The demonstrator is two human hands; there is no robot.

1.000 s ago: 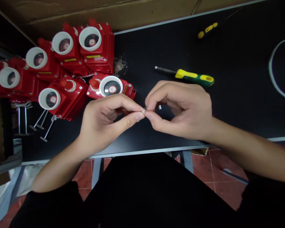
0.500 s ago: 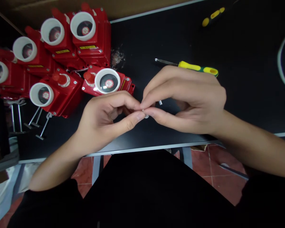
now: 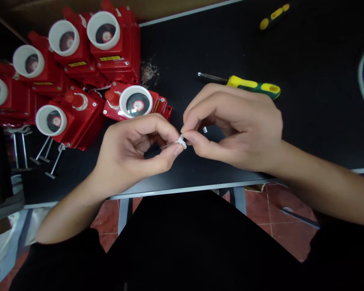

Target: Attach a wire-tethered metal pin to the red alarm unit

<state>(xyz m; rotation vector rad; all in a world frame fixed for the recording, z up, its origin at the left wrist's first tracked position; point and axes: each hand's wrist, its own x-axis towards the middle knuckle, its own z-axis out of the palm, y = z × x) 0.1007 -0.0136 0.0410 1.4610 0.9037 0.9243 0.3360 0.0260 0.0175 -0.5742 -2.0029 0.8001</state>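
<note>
Between the fingertips of both hands is a small white string bundle (image 3: 182,141). My left hand (image 3: 133,151) pinches it from the left between thumb and forefinger, with a thin strand running back into the palm side. My right hand (image 3: 236,125) pinches the bundle's upper right end with thumb and forefinger. A short metal piece (image 3: 205,129) shows below the curled fingers of my right hand; whether they touch it is unclear. Just behind my left hand lies a red box with a white-ringed round window (image 3: 136,102).
Several more red boxes (image 3: 121,60) stand at the back left, some with metal T-shaped bars (image 3: 55,161) hanging from white string. A yellow-green screwdriver (image 3: 251,85) lies behind my right hand. Another screwdriver (image 3: 274,17) is farther back on the black table (image 3: 182,48).
The fingertips have parted slightly, and more of the white bundle shows between them. My right hand has turned a little and its thumb has lifted.
</note>
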